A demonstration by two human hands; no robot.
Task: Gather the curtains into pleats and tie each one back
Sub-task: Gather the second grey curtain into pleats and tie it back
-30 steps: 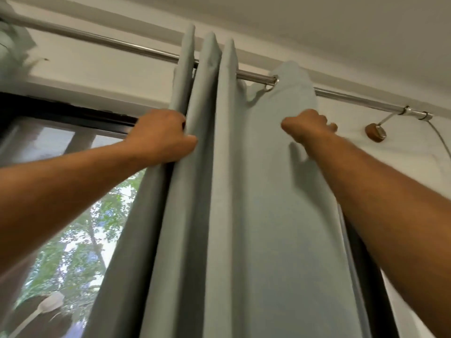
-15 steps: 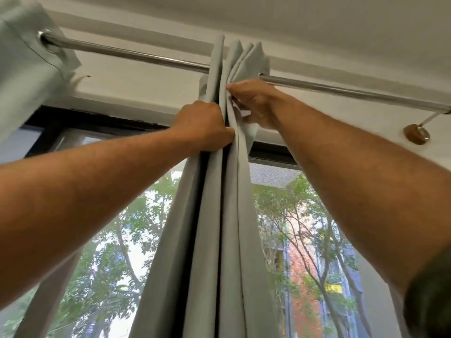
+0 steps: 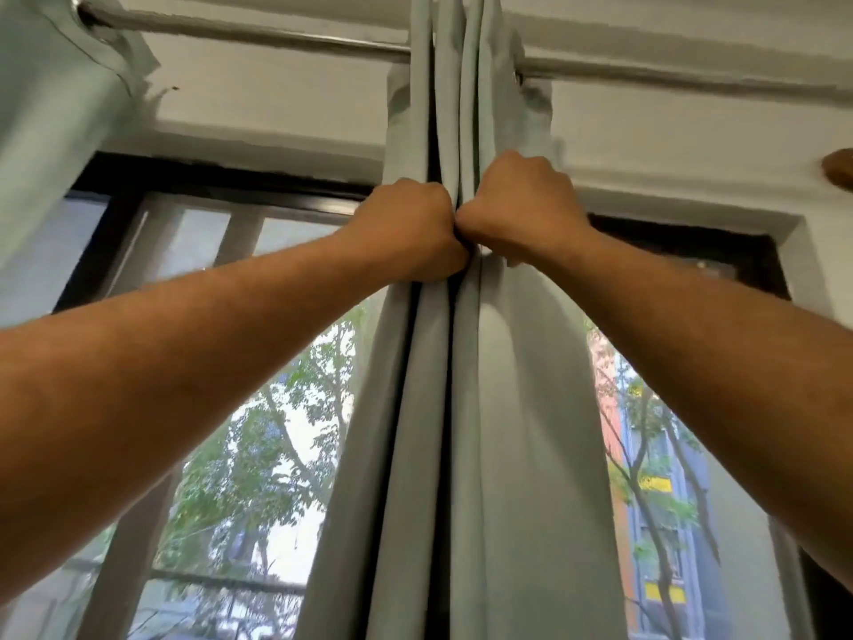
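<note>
A pale grey-green curtain (image 3: 484, 431) hangs from a metal rod (image 3: 258, 32), bunched into several narrow vertical pleats at the middle of the window. My left hand (image 3: 406, 233) grips the left side of the bundle below the rod. My right hand (image 3: 521, 210) grips the right side at the same height, knuckles touching the left hand. Both fists squeeze the folds together. A second curtain (image 3: 51, 113) of the same cloth hangs at the far left of the rod, only partly in view.
A black-framed window (image 3: 221, 177) behind the curtain shows trees and a building outside. A round wooden knob (image 3: 837, 170) sits on the wall at the right edge. White wall and ceiling run above the rod.
My right hand has dropped from the top edge of the pleats to beside my left hand and closed on the bundle. The pleats are pressed tighter.
</note>
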